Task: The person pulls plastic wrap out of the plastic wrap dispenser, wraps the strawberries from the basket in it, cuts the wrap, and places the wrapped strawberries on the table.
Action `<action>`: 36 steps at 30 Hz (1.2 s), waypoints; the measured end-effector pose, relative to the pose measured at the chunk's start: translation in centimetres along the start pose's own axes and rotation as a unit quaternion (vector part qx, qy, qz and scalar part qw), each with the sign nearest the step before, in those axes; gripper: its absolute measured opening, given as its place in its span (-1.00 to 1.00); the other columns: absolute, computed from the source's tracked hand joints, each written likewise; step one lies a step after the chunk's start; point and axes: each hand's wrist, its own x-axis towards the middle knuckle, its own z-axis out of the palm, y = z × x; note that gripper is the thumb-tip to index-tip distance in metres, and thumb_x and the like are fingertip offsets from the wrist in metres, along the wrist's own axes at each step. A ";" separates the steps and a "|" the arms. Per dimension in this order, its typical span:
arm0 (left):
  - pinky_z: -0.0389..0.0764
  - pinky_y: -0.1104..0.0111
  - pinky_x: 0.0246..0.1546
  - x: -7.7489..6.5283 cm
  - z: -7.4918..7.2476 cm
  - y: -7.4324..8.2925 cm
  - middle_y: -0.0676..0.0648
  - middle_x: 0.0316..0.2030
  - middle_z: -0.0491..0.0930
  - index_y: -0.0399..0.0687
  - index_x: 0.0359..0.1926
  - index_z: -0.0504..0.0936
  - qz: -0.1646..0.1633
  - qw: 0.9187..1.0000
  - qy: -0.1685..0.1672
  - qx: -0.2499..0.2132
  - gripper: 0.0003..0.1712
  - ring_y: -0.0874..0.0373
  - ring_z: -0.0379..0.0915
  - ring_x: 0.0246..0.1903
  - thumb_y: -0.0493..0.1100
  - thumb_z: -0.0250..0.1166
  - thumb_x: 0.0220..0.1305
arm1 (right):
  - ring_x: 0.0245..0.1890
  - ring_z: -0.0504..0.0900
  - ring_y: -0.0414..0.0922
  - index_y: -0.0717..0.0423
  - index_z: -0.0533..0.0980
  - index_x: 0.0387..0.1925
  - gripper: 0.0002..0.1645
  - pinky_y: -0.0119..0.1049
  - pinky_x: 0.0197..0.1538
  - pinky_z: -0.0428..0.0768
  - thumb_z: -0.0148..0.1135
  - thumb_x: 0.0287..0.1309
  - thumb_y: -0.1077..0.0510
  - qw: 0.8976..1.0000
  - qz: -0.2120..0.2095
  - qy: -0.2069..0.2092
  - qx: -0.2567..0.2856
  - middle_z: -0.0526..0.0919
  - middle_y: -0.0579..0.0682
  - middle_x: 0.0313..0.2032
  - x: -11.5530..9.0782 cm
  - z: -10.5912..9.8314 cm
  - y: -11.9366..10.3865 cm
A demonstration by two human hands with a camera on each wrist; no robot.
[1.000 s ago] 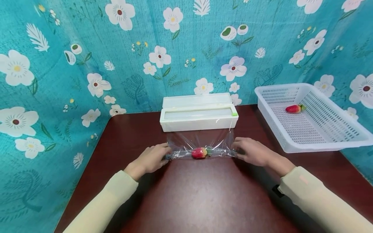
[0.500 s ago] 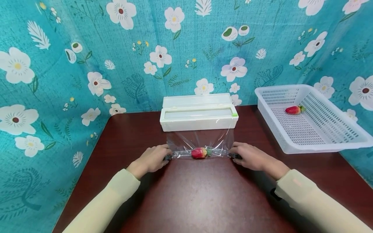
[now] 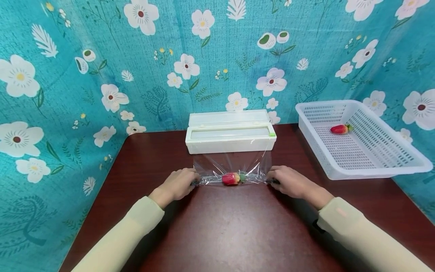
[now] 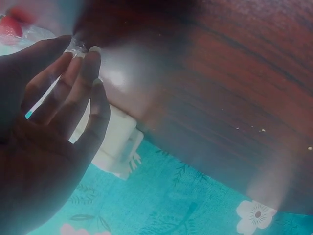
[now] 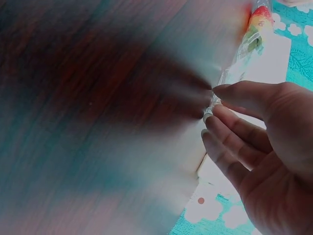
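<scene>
A red fruit shaped like a strawberry, yellowish toward its green leafy end, lies rolled in clear plastic wrap at the middle of the table. The wrap runs back, creased, to the front of a white wrap dispenser box whose lid stands raised. My left hand pinches the gathered wrap at the left end; thumb and fingertips meet on it in the left wrist view. At the right end my right hand pinches the wrap between thumb and fingers, as the right wrist view also shows.
A white perforated plastic basket stands at the back right with another red fruit inside. Behind the dark red-brown table hangs a teal flowered cloth.
My right hand has shifted slightly left and taken a closer grip on its end of the wrap. The left hand and the wrapped fruit have barely moved.
</scene>
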 end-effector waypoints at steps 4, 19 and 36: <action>0.72 0.10 -0.27 0.1 0.2 -0.1 -0.01 -0.19 0.71 -0.07 -0.11 0.79 -0.001 1.000 0.007 0.003 -0.83 0.11 0.66 -0.23 -0.33 0.46 0.28 | -0.29 0.68 -0.16 0.11 0.73 -0.25 -0.76 -0.21 -0.21 0.69 0.46 0.08 0.45 1.000 0.000 0.000 -0.002 0.68 -0.06 -0.31 0.0 0.1 0.0; 0.72 0.05 -0.29 0.2 0.4 0.3 -0.04 -0.27 0.72 -0.04 -0.26 0.77 0.013 0.999 0.034 0.038 -0.95 0.03 0.71 -0.28 -0.28 0.46 0.29 | -0.29 0.68 -0.15 0.18 0.76 -0.23 -0.81 -0.20 -0.19 0.72 0.47 0.10 0.42 1.000 0.011 -0.019 -0.006 0.69 -0.02 -0.30 0.3 -0.2 0.0; 0.72 0.08 -0.22 -0.1 0.2 -0.7 0.03 -0.15 0.72 -0.03 -0.12 0.77 -0.006 1.000 0.012 -0.027 -0.88 0.10 0.67 -0.18 -0.29 0.34 0.41 | -0.26 0.66 -0.19 0.12 0.71 -0.30 -0.78 -0.20 -0.18 0.71 0.38 0.12 0.48 1.000 -0.004 0.007 0.014 0.70 -0.05 -0.28 0.2 0.2 0.7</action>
